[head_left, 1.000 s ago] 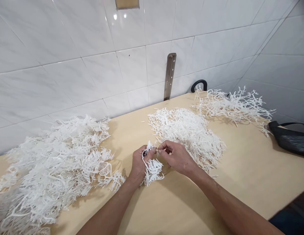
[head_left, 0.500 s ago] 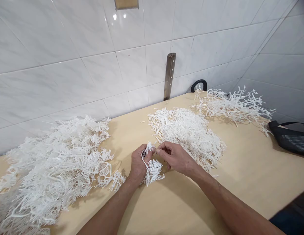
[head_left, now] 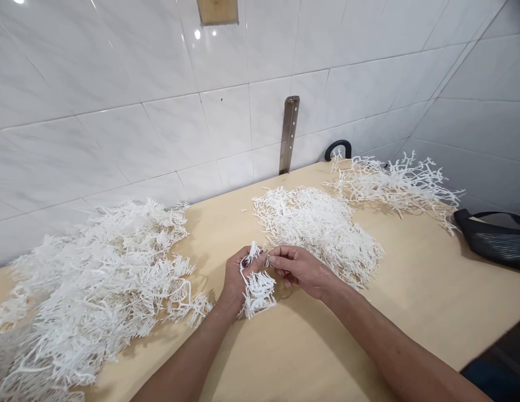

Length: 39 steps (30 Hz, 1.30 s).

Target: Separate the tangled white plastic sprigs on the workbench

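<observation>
My left hand [head_left: 237, 279] is closed around a white branched plastic piece [head_left: 260, 290]; its bristly prongs fan out below the thumb, and one tuft sticks up above it. A curved white stem loops beside the fingers. My right hand [head_left: 299, 271] is pinched at the left thumb's tip, with thin white bits just visible between the two hands. What exactly the right fingertips grip is too small to make out. Just behind the right hand lies a heap of short white plastic bits [head_left: 314, 226].
A large pile of white branched pieces [head_left: 96, 285] covers the left of the wooden tabletop [head_left: 327, 357]. Bare branching stems [head_left: 394, 181] lie at the far right, near a black curved handle [head_left: 338, 149] and a black bag [head_left: 494, 240]. A metal bracket [head_left: 289, 134] stands against the tiled wall.
My right fingers have shifted slightly at the left thumb's tip, and the piece in my left hand has turned a little. The camera view has tilted up slightly.
</observation>
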Motion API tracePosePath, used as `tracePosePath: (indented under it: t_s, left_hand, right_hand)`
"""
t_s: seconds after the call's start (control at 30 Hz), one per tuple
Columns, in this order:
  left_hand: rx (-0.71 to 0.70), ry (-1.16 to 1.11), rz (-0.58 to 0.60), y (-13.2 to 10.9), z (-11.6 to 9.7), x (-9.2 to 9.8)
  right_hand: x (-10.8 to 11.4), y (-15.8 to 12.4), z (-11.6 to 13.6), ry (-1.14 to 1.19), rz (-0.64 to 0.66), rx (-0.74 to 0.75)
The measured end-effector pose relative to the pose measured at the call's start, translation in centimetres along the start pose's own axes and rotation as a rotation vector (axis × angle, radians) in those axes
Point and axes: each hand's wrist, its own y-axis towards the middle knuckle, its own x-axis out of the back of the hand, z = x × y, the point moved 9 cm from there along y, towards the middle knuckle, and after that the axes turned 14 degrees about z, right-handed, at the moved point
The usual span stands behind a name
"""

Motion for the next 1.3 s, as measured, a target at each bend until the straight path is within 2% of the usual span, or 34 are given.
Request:
tracePosePath:
  t_s: [0.33, 0.5, 0.63, 0.87, 1.0, 1.17, 1.3]
  left_hand:
    - [0.046, -0.121, 0.102, 0.2, -0.2, -0.6]
    - [0.070, -0.135, 0.029, -0.1, -0.2, -0.4]
    - [0.090, -0.088, -0.044, -0.3, -0.1, -0.3]
    - [0.045, 0.032, -0.052, -0.3, 0.2, 0.3]
    - [-0.009, 0.085, -0.063, -0.2, 0.2, 0.5]
    - [-0.053, 0.208, -0.096, -0.8, -0.8, 0.3]
    - [-0.059, 0.251, -0.101, -1.0, -1.3, 0.1]
  right_hand:
    - [-0.2, 0.1, 0.8, -0.215, -0.059, 0.136]
    - [-0.4, -0.2, 1.1, -0.386, -0.110, 0.126]
    - [-0.4, -0.4, 1.1, -0.378, -0.133, 0.085]
    - [-0.3, -0.5, 1.1, -0.409, -0.128, 0.053]
    - [0.0, -0.4, 1.0, -0.453, -0.179, 0.042]
    - [0.3, -0.3, 1.2, -0.525, -0.263, 0.061]
    - [0.4, -0.3, 1.3, -0.512, -0.283, 0.076]
